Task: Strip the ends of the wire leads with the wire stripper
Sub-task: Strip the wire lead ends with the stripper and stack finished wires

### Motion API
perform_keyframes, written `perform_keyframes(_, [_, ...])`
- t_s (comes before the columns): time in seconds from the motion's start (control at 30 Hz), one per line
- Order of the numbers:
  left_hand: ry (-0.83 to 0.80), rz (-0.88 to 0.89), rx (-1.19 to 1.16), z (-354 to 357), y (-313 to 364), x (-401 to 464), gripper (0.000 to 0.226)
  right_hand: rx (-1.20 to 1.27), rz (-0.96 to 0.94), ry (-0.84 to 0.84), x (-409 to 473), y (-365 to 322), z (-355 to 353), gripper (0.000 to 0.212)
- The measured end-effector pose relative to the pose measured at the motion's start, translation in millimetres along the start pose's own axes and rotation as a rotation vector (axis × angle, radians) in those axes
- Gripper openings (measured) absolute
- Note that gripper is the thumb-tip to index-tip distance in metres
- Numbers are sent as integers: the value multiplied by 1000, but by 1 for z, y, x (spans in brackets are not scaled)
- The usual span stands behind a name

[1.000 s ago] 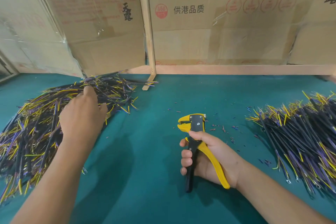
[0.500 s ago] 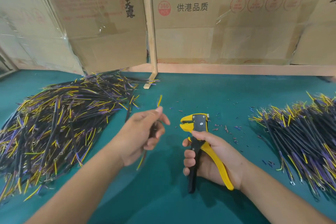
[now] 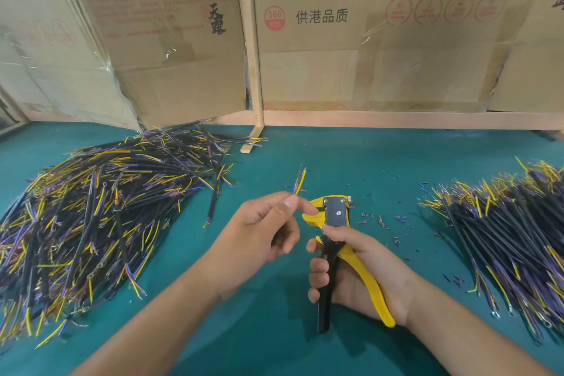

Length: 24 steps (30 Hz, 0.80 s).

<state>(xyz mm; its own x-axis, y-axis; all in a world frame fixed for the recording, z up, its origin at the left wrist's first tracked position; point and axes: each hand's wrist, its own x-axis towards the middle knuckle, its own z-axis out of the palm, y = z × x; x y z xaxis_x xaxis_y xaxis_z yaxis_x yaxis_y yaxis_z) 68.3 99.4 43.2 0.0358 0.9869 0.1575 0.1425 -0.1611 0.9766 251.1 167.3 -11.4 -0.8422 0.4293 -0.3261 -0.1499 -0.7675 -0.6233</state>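
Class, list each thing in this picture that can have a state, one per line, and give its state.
left hand: pinching a wire lead, raised above the table
wire lead: held upright, thin ends pointing up, not in the stripper
right hand: gripping the stripper handles
wire stripper: held upright, nothing in its head
left wire pile: loose heap on the table
right wire pile: loose heap on the table

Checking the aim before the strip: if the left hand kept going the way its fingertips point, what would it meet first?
The left hand, pinching a wire lead, points right; it would probably first meet the wire stripper head in the right hand. Depth is unclear.
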Motion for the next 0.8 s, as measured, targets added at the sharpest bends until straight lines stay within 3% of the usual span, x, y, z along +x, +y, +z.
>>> perform_keyframes(0.17, [-10,16,-10,1,2,-2,33,3,7,-18,0,0,-1,34])
perform_keyframes(0.37, [-17,-85,-265,1,1,-1,34,-70,-43,-19,4,4,-5,34])
perform_keyframes(0.57, [48,59,-56,0,-1,-1,14,-20,-63,-25,-1,3,-3,31])
perform_keyframes(0.8, [73,154,16,-5,-1,0,18,15,0,58,-7,-1,11,30])
